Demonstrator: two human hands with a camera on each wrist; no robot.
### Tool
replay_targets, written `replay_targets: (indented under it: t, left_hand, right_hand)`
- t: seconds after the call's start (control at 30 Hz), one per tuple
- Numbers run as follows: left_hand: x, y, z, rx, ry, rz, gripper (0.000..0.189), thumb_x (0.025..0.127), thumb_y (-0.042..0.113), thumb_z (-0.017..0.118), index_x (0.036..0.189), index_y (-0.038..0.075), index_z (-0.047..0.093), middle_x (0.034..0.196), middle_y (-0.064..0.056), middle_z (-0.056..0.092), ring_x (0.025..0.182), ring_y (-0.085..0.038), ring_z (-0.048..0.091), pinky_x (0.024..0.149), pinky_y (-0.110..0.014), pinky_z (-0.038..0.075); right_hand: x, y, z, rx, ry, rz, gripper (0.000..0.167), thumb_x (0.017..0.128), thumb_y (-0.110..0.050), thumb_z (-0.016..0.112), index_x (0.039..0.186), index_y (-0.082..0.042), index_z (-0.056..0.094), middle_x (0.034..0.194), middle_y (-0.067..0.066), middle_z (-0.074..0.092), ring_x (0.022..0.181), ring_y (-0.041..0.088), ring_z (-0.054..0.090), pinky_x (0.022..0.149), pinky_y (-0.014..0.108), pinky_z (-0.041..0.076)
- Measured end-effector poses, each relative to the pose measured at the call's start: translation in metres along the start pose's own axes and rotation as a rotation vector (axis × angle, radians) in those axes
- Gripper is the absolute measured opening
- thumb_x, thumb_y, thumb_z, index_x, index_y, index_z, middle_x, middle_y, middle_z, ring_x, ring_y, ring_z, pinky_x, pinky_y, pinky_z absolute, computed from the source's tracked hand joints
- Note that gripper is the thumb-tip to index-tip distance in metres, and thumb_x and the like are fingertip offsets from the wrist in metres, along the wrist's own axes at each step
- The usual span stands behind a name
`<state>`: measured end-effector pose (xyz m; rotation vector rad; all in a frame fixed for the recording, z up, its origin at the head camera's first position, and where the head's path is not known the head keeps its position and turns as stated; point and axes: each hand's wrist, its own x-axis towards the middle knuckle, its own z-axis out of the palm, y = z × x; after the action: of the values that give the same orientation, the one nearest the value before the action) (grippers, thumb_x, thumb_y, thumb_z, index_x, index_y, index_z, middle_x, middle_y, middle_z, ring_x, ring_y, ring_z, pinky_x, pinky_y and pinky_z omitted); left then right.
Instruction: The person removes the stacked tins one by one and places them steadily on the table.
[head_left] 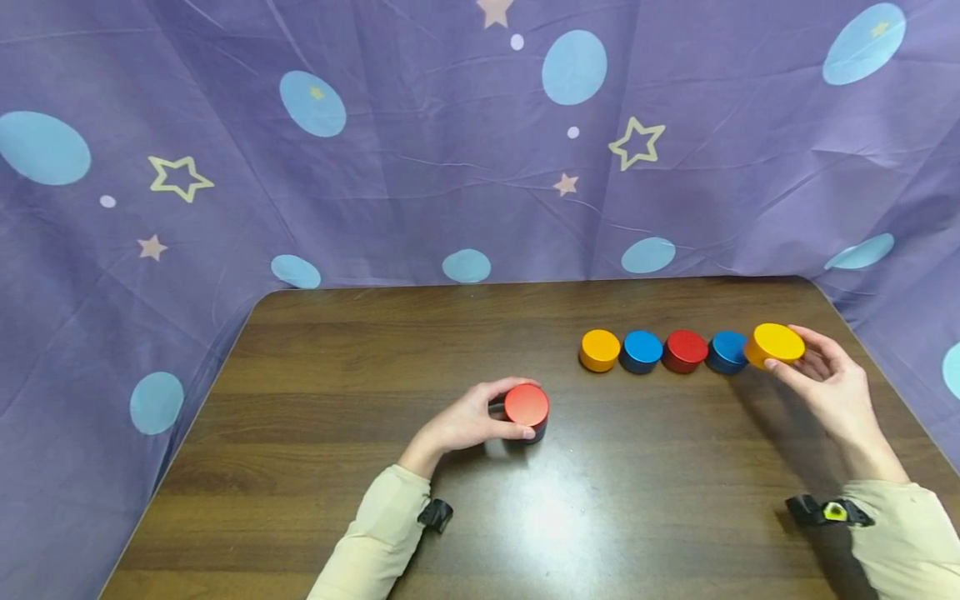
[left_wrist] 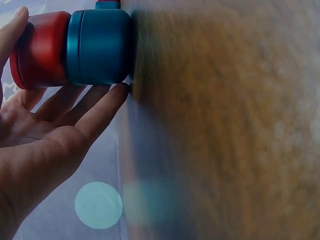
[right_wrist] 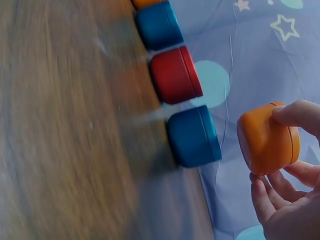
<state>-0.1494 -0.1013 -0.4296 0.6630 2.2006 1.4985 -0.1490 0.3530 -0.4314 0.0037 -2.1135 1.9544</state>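
My left hand [head_left: 467, 421] grips a red round canister [head_left: 527, 405] between thumb and fingers near the middle of the table. In the left wrist view that red canister sits on top of a blue canister [left_wrist: 102, 47], which stands on the wood. Off to the right, my right hand [head_left: 843, 392] pinches a yellow-orange canister [head_left: 777, 343] by its sides. The right wrist view shows this canister raised off the table, apart from the nearest blue canister [right_wrist: 194, 137].
A row on the table's far right side holds a yellow canister [head_left: 599, 351], a blue canister [head_left: 641, 352], a red canister [head_left: 685, 352] and the other blue canister [head_left: 726, 353]. Behind the brown wooden table [head_left: 337, 350] hangs a purple patterned cloth [head_left: 420, 167].
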Motion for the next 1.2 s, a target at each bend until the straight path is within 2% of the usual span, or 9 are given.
replay_targets:
  t: [0.07, 0.27, 0.53, 0.83, 1.2]
  left_hand:
    - [0.000, 0.000, 0.000, -0.005, -0.001, 0.003, 0.062, 0.078, 0.010, 0.081, 0.134, 0.007, 0.055, 0.122, -0.004, 0.060, 0.111, -0.015, 0.055, 0.093, -0.029, 0.046]
    - [0.000, 0.000, 0.000, -0.008, -0.003, 0.021, 0.062, 0.079, 0.011, 0.081, 0.134, 0.006, 0.054, 0.123, -0.007, 0.060, 0.111, -0.018, 0.055, 0.094, -0.031, 0.046]
    - [0.000, 0.001, 0.000, -0.015, -0.009, 0.024, 0.062, 0.079, 0.008, 0.080, 0.134, 0.004, 0.054, 0.123, -0.009, 0.060, 0.112, -0.019, 0.054, 0.095, -0.035, 0.045]
    - [0.001, -0.001, -0.001, -0.012, -0.004, 0.029, 0.061, 0.079, 0.011, 0.081, 0.133, 0.005, 0.055, 0.120, -0.005, 0.062, 0.110, -0.015, 0.056, 0.094, -0.030, 0.046]
    - [0.000, -0.002, 0.000, -0.010, -0.005, 0.027, 0.062, 0.078, 0.010, 0.081, 0.134, 0.005, 0.054, 0.120, -0.004, 0.062, 0.109, -0.015, 0.056, 0.093, -0.029, 0.046]
  right_hand:
    - [0.002, 0.002, -0.003, 0.005, 0.005, 0.001, 0.052, 0.083, 0.011, 0.069, 0.126, -0.016, 0.058, 0.108, -0.014, 0.061, 0.095, -0.006, 0.058, 0.079, 0.005, 0.043]
    - [0.007, 0.008, -0.014, -0.080, 0.033, 0.037, 0.051, 0.084, 0.007, 0.070, 0.122, -0.024, 0.057, 0.106, -0.019, 0.058, 0.092, -0.010, 0.056, 0.077, 0.004, 0.042]
    - [0.010, 0.017, -0.022, -0.097, 0.047, 0.106, 0.050, 0.083, 0.003, 0.072, 0.120, -0.026, 0.055, 0.102, -0.021, 0.056, 0.088, -0.011, 0.056, 0.075, 0.004, 0.043]
    - [0.018, 0.029, -0.025, -0.106, 0.008, 0.097, 0.049, 0.084, 0.008, 0.069, 0.112, -0.030, 0.053, 0.097, -0.025, 0.057, 0.084, -0.014, 0.056, 0.073, 0.003, 0.042]
    - [0.021, 0.044, -0.028, -0.124, -0.044, 0.135, 0.047, 0.085, 0.006, 0.068, 0.108, -0.030, 0.049, 0.094, -0.028, 0.055, 0.083, -0.016, 0.055, 0.071, 0.003, 0.042]
